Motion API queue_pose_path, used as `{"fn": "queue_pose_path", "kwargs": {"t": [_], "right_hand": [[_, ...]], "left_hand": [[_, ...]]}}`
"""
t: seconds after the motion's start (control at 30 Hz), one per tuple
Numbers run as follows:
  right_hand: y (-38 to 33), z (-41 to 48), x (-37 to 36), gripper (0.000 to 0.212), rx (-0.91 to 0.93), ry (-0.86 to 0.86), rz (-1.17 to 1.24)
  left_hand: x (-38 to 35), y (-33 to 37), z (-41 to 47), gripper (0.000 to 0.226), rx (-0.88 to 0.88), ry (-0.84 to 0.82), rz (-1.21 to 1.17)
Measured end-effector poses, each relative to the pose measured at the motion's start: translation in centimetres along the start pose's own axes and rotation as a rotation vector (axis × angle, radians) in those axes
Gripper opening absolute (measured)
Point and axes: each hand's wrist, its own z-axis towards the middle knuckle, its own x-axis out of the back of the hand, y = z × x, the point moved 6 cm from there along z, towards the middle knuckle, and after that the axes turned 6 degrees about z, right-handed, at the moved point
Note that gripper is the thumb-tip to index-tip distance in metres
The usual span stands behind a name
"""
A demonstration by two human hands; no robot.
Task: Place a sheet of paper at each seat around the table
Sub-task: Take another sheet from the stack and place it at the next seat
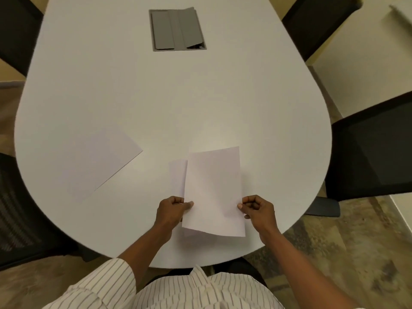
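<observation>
**Already one sheet down, another between our hands**

Now we stand at the rounded end of the white table, holding a top sheet by its two side edges. Our left hand pinches its left edge, thumb on top, and grips the rest of a thin stack that peeks out beneath on the left. Our right hand is closed on the right edge, fingers curled under. The top sheet bows upward slightly, its near edge lifted off the tabletop.

A placed sheet lies flat and angled on the table to our left, well apart from the stack, near a black mesh chair. More dark chairs stand along the right side. A grey cable hatch sits in the table's middle.

We can read no writing, brand or label anywhere; every sheet looks blank.
</observation>
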Motion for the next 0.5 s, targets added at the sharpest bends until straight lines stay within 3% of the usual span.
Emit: {"fn": "queue_pose_path", "kwargs": {"t": [0.17,0.5], "right_hand": [[-0.3,-0.2,3.1,0.015,0.013,0.045,-0.013],[-3.5,4.2,12.0,0.015,0.062,0.158,-0.175]], "left_hand": [[-2.9,1.9,0.2,0.018,-0.081,-0.077,0.163],[-11.6,4.2,-0.7,0.012,-0.090,-0.232,0.186]]}}
